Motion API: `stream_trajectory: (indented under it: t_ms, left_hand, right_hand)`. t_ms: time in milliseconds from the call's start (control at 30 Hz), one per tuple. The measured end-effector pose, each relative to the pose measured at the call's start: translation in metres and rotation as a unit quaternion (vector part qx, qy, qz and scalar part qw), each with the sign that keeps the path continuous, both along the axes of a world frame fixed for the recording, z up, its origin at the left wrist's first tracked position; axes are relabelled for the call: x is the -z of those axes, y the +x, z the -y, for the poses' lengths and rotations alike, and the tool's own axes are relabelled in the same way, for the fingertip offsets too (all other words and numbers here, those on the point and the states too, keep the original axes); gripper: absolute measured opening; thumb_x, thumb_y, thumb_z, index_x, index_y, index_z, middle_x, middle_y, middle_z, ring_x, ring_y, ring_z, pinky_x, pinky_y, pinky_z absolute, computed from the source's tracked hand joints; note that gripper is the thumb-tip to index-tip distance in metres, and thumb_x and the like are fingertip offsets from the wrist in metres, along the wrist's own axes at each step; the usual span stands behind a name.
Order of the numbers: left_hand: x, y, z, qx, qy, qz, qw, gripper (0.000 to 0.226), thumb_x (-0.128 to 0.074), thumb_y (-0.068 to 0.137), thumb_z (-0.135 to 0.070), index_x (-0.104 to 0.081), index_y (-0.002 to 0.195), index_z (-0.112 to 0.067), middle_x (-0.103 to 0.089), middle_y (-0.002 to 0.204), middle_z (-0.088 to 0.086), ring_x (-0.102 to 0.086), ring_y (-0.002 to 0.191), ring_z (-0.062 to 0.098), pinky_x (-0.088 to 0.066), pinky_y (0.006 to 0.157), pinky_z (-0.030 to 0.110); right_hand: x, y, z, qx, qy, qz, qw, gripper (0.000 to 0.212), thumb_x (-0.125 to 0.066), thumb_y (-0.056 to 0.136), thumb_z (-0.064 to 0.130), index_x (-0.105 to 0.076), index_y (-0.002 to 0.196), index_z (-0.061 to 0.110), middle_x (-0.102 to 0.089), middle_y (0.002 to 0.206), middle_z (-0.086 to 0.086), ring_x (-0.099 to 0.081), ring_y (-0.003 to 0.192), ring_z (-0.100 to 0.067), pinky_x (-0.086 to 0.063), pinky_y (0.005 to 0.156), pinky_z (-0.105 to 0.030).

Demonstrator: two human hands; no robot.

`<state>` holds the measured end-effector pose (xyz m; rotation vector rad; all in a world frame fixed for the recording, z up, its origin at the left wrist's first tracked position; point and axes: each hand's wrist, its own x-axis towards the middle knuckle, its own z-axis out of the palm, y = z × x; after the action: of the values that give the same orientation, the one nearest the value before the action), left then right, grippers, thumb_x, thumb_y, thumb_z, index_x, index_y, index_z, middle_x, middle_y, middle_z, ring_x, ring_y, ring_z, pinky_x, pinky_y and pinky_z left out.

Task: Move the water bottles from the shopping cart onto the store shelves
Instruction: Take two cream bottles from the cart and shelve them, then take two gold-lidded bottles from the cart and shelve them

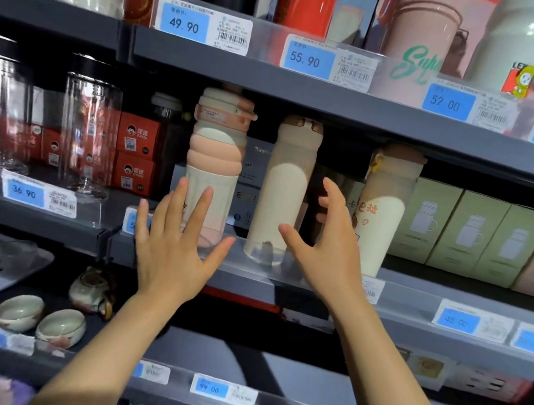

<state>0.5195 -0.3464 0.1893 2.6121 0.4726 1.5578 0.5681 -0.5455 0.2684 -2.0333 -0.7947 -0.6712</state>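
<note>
Both hands are raised at the middle of the frame with fingers spread and holding nothing. Left hand [175, 251] lies flat before the ribbed pink-and-cream bottle [214, 160]; right hand [325, 245] is cupped loosely between the tall cream bottle [283, 187] and the cartoon-printed bottle [383, 213]. All three bottles stand upright on the middle shelf [247, 279], behind its clear price rail.
</note>
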Motion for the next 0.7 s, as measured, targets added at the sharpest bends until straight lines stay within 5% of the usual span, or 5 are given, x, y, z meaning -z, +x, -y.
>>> stream_trajectory:
  t_ms: [167,300,433,567,700]
  left_hand:
    - [0.009,-0.03,0.018,0.09,-0.081,0.035,0.992,0.067,-0.038,0.092,-0.055,-0.023,0.151,-0.027,-0.021,0.158,0.008,-0.022,0.143,0.026,-0.012,0.117,0.047]
    - [0.057,-0.089,0.045,0.152,-0.129,0.026,0.98,0.052,-0.046,0.089,-0.045,-0.051,0.133,-0.018,-0.045,0.14,0.004,-0.043,0.126,0.019,-0.036,0.101,0.036]
    - [0.127,-0.164,0.054,0.157,-0.199,-0.073,0.965,0.035,-0.049,0.087,-0.042,-0.068,0.106,-0.02,-0.062,0.109,-0.011,-0.059,0.099,0.008,-0.045,0.085,0.022]
    - [0.178,-0.248,0.058,0.079,-0.311,-0.134,0.938,0.023,-0.056,0.078,-0.045,-0.071,0.082,-0.029,-0.067,0.074,-0.017,-0.059,0.076,0.003,-0.038,0.066,0.003]
    - [0.218,-0.317,0.054,0.013,-0.457,-0.175,0.872,0.01,-0.054,0.073,-0.057,-0.057,0.081,-0.053,-0.066,0.077,-0.021,-0.062,0.077,0.007,-0.048,0.073,0.026]
  right_hand:
    - [0.031,-0.041,0.031,-0.023,-0.04,0.053,0.998,0.065,-0.067,0.087,0.027,-0.034,0.143,0.023,-0.044,0.137,0.007,-0.039,0.12,0.0,-0.035,0.094,-0.021]
    - [0.071,-0.068,0.041,-0.04,-0.033,0.064,0.997,0.049,-0.065,0.087,0.023,-0.048,0.133,0.018,-0.053,0.129,0.005,-0.046,0.119,-0.009,-0.033,0.096,-0.018]
    - [0.125,-0.098,0.032,-0.112,-0.027,-0.043,0.992,0.036,-0.066,0.087,0.022,-0.058,0.122,0.017,-0.057,0.118,0.008,-0.057,0.101,-0.01,-0.041,0.087,-0.018]
    - [0.182,-0.143,0.014,-0.193,-0.063,-0.268,0.942,0.016,-0.07,0.086,0.018,-0.062,0.099,0.02,-0.065,0.097,0.002,-0.058,0.076,-0.013,-0.045,0.07,-0.016]
    - [0.228,-0.191,-0.004,-0.263,-0.12,-0.351,0.891,0.013,-0.07,0.085,0.015,-0.058,0.086,0.02,-0.059,0.081,0.001,-0.048,0.064,-0.012,-0.039,0.063,-0.02]
